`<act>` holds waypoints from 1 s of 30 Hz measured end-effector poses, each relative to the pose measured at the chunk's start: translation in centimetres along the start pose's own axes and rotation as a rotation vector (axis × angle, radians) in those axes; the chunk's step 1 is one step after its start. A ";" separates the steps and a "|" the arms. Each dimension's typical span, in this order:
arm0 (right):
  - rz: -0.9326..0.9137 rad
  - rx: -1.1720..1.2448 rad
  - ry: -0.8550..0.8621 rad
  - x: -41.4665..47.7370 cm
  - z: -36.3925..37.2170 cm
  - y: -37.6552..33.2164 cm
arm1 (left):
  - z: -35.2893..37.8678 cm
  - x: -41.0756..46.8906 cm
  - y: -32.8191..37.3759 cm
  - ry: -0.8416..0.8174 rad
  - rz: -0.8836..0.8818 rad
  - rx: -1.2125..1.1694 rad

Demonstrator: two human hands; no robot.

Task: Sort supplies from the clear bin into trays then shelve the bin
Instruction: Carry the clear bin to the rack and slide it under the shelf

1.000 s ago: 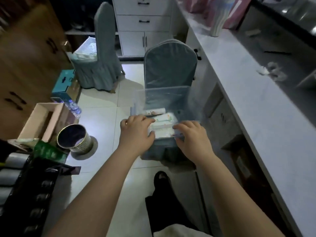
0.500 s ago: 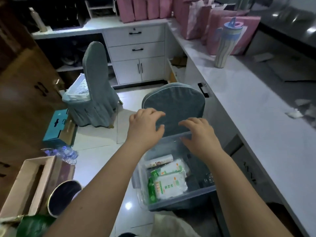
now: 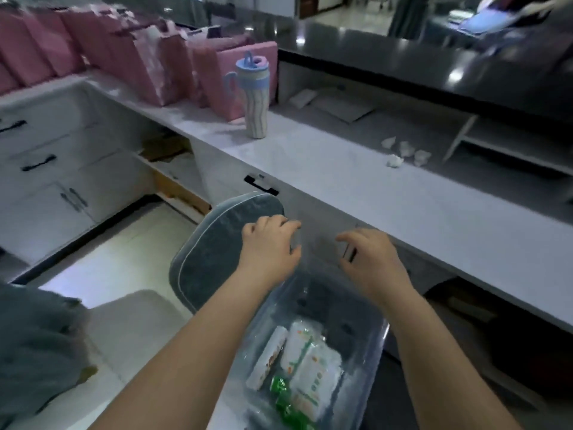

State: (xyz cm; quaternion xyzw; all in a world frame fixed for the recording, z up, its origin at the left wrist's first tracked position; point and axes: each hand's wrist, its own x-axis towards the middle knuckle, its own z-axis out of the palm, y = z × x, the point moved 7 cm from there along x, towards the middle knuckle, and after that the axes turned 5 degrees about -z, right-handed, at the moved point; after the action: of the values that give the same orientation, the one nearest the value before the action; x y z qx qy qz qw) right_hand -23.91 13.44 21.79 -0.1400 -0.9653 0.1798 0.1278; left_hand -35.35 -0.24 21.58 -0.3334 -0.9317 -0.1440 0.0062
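— White counter [image 3: 356, 184] along the right, pink bags [image 3: 155, 66] lined up at its far end, and a striped tumbler [image 3: 255, 97] with a blue lid standing just in front of them. What's lower down?

— A chair in a grey-blue cover [image 3: 217, 243], its back rising between the floor tiles and the cabinet fronts. The clear bin [image 3: 369, 361] sits on it, at the bottom centre of the view.

— Anything in the bin?

— Yes: a white wipes packet [image 3: 310, 361] with green print, a slim white tube-like box [image 3: 268, 356] just beside it on the left, and something green [image 3: 285, 405] lying at the near end. The rest is too blurred to name.

— And the hands?

— Both are raised above the bin's far edge. The left hand [image 3: 268, 246] has its fingers curved and loosely apart, over the top of the chair back. The right hand [image 3: 370, 259] is likewise spread, fingers pointing left. Neither grips anything that I can make out.

— On the counter, near the middle?

— A few crumpled white tissues [image 3: 406, 153], well apart from the tumbler
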 end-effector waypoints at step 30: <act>1.036 0.442 -0.127 -25.3 24.5 8.2 | 24.6 -11.7 -12.9 -0.627 -0.044 -0.042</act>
State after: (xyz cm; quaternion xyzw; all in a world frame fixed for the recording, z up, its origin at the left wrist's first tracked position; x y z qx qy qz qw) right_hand -5.84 5.19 -8.41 -0.5544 -0.7156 0.4249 -0.0090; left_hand -32.21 -10.30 -6.71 -0.3416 -0.8920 -0.0534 -0.2913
